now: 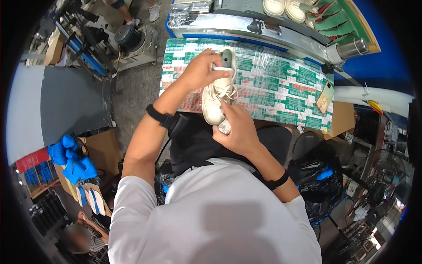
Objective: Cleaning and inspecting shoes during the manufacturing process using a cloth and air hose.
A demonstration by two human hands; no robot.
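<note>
I saw the shoe (212, 109) between the hands (203, 70) across the tabletop (266, 77); a phone (325, 97) lay on the right end, other shoes (295, 11) behind.

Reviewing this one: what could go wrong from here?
The toe of the cream sneaker appears to overhang the near edge of the table; it might tip if the left hand loosens. Loose laces could snag the right hand. The smartphone near the right edge might get knocked off.
</note>
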